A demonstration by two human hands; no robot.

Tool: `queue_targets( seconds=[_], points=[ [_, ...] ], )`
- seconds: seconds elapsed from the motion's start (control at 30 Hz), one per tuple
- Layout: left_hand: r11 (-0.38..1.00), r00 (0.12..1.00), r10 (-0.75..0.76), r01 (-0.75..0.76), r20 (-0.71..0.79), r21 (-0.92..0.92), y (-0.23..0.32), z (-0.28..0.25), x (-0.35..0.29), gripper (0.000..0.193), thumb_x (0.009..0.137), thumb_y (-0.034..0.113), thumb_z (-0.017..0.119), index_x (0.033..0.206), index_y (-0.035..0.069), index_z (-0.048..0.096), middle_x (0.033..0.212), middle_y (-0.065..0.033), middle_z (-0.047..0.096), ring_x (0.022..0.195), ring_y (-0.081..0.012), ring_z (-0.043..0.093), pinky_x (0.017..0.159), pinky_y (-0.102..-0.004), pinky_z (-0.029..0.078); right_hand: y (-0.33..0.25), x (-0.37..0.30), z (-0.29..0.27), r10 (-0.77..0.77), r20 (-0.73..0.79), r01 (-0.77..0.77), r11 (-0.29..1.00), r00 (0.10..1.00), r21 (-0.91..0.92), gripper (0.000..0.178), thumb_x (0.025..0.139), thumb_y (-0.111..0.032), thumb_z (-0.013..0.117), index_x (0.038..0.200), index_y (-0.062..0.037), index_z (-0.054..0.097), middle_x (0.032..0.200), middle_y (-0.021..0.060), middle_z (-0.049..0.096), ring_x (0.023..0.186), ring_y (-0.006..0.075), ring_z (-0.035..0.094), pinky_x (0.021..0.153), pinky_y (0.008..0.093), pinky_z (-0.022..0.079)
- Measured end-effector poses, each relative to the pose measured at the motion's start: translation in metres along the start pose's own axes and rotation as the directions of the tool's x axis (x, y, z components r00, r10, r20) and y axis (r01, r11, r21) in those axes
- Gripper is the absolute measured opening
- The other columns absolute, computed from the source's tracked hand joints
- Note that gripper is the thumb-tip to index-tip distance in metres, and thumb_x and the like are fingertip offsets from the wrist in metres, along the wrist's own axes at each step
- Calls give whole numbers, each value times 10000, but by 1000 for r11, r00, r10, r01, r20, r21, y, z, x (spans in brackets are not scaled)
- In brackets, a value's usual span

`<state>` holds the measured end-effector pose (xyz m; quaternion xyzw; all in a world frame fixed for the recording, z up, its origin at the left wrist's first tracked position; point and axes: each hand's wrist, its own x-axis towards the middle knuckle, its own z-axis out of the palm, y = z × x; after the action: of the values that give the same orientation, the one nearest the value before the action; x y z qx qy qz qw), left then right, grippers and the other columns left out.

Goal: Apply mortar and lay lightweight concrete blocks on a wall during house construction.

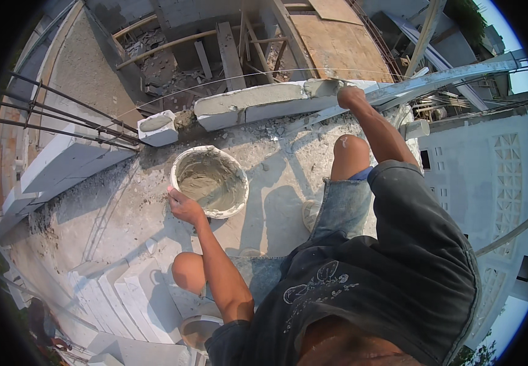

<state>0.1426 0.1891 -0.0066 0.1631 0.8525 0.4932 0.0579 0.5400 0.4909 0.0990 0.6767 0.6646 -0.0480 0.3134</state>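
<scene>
My left hand [186, 206] is closed on the near-left rim of a white bucket [243, 194]. Grey wet mortar [206, 182] fills part of it and coats the inner wall. Farther off to the right, my right hand [352, 96] is closed over the top of a low row of white blocks [270, 110]. It grips what looks like a trowel, mostly hidden by the fist and by mortar. A layer of grey mortar [252, 96] lies along the top of the row.
A small white block [158, 129] sits left of the row, beside steel rebar [69, 116]. A string [215, 78] runs above the row. White blocks [145, 299] stand stacked at lower left, near a second bucket [198, 332]. Beyond the row lies a lower, rubble-strewn space with timber props [166, 49].
</scene>
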Motion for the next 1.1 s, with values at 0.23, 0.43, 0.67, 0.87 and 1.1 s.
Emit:
queue_targets(
  seconds=[0.23,0.43,0.67,0.87,1.1],
  points=[
    [1000,998,-29,29,58,0,3,-2,7,567,996,438,385,1014,-42,685,945,-249,682,853,-414,635,764,-474,465,-111,-65,35,-178,-261,253,922,949,293,265,888,-128,525,1092,42,532,1072,247,669,994,365,675,815,458,537],
    [989,990,-138,140,37,-49,3,-8,7,594,995,460,378,1018,-48,684,953,-255,681,881,-417,634,796,-469,469,-150,-118,72,-164,-631,602,546,759,583,386,908,-289,569,1140,12,502,985,265,640,761,362,679,685,441,546],
    [997,996,-73,73,50,15,0,-6,10,594,998,456,369,1053,-48,678,983,-255,680,919,-416,634,829,-473,463,-154,-128,112,-38,99,-98,-693,994,714,514,959,-540,487,1195,-84,479,757,52,517,583,158,542,522,345,485],
    [997,996,-79,80,35,-11,-7,-7,6,598,1000,453,370,1068,-66,660,1026,-260,669,923,-416,625,834,-463,458,-168,-73,125,105,242,-12,-899,965,438,558,962,-623,381,1150,-113,509,711,46,516,564,165,517,503,336,474],
    [998,1000,-27,27,-13,-57,-2,-6,5,559,1003,418,394,1034,-64,673,977,-259,676,896,-411,628,805,-460,462,-197,-102,142,-79,197,-192,-723,977,664,516,964,-579,435,1127,-97,520,672,49,523,502,167,521,460,319,465]
  ],
)
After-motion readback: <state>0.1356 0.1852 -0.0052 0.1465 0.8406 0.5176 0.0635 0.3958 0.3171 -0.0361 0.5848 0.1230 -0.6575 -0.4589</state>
